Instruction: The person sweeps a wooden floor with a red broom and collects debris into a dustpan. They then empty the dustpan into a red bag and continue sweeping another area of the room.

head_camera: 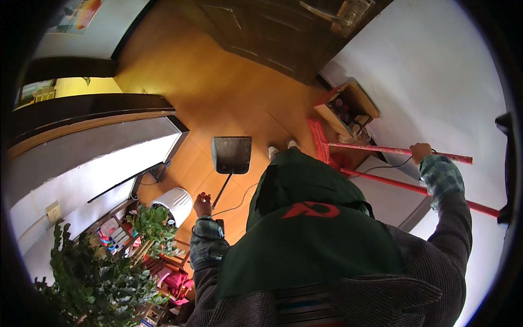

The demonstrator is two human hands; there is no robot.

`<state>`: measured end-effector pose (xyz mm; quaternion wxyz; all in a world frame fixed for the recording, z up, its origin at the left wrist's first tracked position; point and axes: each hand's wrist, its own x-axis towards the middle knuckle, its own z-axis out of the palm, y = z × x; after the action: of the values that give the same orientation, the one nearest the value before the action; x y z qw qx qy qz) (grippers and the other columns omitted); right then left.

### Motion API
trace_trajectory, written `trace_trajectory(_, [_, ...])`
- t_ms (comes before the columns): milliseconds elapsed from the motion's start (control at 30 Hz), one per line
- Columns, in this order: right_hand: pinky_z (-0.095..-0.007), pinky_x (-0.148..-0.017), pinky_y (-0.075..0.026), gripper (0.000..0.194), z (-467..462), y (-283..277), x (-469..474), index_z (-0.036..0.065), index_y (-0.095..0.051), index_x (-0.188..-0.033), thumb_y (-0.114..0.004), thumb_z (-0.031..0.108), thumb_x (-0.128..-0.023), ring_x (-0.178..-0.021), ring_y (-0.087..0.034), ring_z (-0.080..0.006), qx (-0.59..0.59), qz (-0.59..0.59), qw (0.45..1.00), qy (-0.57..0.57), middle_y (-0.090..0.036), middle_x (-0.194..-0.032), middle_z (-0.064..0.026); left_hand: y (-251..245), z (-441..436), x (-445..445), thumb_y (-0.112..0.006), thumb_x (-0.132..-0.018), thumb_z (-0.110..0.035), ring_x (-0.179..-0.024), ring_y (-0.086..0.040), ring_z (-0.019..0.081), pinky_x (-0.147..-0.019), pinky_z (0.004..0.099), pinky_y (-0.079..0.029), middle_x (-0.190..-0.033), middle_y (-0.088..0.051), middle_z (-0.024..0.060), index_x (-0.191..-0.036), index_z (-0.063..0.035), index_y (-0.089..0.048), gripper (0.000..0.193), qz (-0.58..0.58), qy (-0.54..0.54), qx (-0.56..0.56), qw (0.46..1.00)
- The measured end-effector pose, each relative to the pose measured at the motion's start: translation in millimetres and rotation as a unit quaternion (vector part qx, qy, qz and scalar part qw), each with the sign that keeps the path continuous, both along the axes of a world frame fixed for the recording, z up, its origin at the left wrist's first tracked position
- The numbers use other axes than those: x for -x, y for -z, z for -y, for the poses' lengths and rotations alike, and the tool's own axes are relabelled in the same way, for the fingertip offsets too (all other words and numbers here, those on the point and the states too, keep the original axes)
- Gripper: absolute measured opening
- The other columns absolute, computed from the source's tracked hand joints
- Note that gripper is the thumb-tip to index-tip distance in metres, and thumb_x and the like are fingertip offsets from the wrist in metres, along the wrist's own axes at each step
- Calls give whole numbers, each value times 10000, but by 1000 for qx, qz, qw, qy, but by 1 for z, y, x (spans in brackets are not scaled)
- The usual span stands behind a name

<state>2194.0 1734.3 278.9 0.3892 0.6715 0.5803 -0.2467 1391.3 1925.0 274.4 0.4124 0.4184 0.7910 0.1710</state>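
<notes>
My left hand [203,205] is closed around the upper end of a thin dark handle [222,191], where a bit of red shows. That handle leads down to a black dustpan [231,155] on the wooden floor. On the other side, my right hand [421,153] grips the patterned pink handle [367,148] of a broom. Its pink head [320,141] is by my feet, right of my shoes [282,150]. Below this handle runs a second red pole [388,182], apart from my right hand; its lower end is at a red bristly head [340,160].
An open cardboard box [333,115] holding items stands against the white wall. Ahead is a dark door [261,32]. At left are a white ribbed bin [175,206], leafy plants [106,282] and a low rack [169,261]. A cable [239,203] trails across the floor.
</notes>
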Motion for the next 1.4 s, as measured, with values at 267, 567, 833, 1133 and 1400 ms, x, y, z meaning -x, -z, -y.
trace_trajectory(267, [-385, -794, -407, 136, 3, 17, -12, 117, -611, -872, -527, 157, -772, -878, -546, -236, -164, 90, 982, -38, -582, -859, -56, 25, 7, 54, -625, -785, -40, -477, -441, 106, -404, 237, -348, -680, -502, 19, -849, -83, -519, 132, 209, -175, -43, 961])
trace_trajectory(567, [-389, -824, -427, 171, 21, 0, -8, 87, -602, -901, -535, 140, -753, -936, -551, -272, -230, 72, 968, 73, -602, -888, -100, 71, -35, 96, -540, -814, -155, -462, -417, 160, -392, 292, -322, -595, -437, 28, -782, -162, -437, 108, 151, -154, 95, 972])
trace_trajectory(833, [-384, -856, -402, 187, 8, -64, -30, 57, -610, -913, -501, 153, -796, -959, -548, -258, -120, 175, 976, 51, -603, -917, -96, 85, -97, 94, -579, -796, -88, -411, -383, 140, -349, 286, -297, -559, -412, 21, -789, -157, -406, 186, 17, 23, 90, 995])
trace_trajectory(1133, [-366, -748, -421, 136, 9, -140, -62, 96, -630, -815, -503, 137, -789, -874, -557, -223, -162, 249, 953, 55, -626, -819, -55, 115, -116, 99, -556, -803, -94, -473, -436, 140, -390, 286, -346, -595, -443, 25, -814, -139, -448, 118, 303, -84, 113, 942])
trace_trajectory(1400, [-430, -778, -449, 182, 34, -173, -67, 46, -556, -929, -577, 94, -755, -871, -578, -305, -291, 206, 892, 278, -591, -958, -113, 110, -134, 78, -484, -822, -233, -477, -409, 167, -421, 324, -334, -591, -422, 25, -753, -178, -461, 91, 205, -83, 77, 972])
